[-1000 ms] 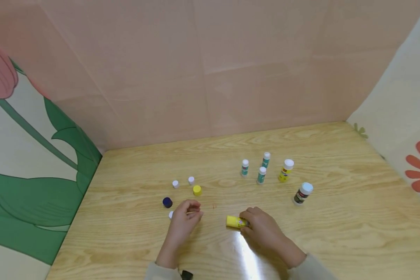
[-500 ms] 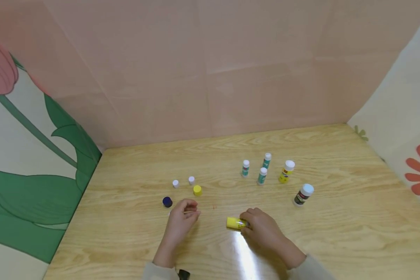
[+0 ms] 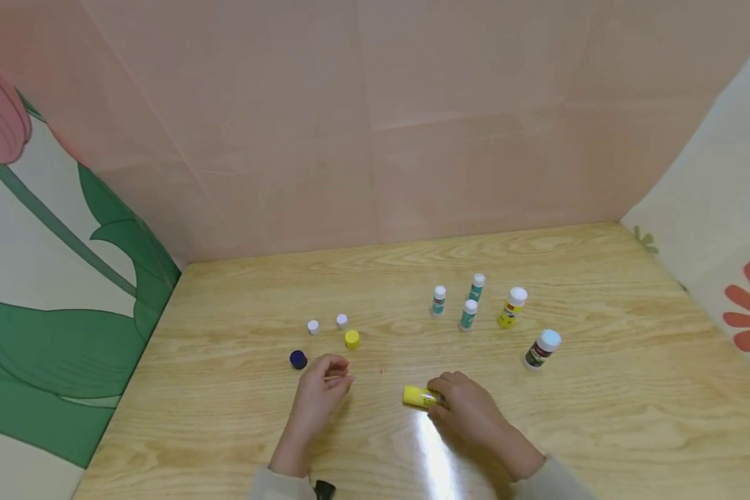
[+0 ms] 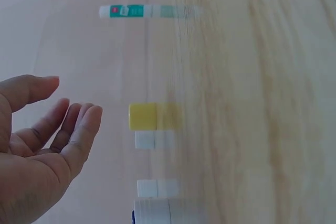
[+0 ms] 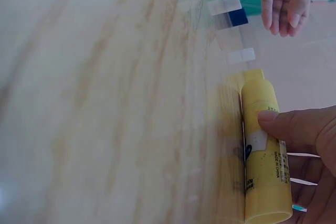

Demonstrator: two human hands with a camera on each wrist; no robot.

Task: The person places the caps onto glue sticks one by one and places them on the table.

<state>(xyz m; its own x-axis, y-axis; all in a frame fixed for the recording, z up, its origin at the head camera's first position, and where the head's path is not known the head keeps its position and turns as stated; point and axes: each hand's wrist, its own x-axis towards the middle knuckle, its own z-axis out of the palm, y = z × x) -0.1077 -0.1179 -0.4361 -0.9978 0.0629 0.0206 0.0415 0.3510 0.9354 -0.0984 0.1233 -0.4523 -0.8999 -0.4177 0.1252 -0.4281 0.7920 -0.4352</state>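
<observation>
The right hand (image 3: 465, 404) pinches a yellow glue stick (image 3: 416, 396), its thumb on one side and fingers curled round the other; the stick lies on its side along the wooden table (image 3: 225, 423), at the near part, its free end turned toward the left hand (image 3: 321, 394) (the right wrist view shows "MADE IN CHINA" printed on the barrel). The left hand holds nothing, its fingers loosely bent and the thumb apart from them. Near its fingertips sit a dark blue cap (image 3: 298, 360) and a yellow cap (image 3: 352, 340), with two small white caps (image 3: 342, 322) just beyond. Farther off, on the right side of the table, three teal-and-white glue sticks (image 3: 438, 304) stand upright in a loose group, beside a yellow glue stick with a white cap (image 3: 512, 310) and a dark-labelled glue stick (image 3: 540, 351), also upright. A pink backdrop (image 3: 375, 139) rises behind.
</observation>
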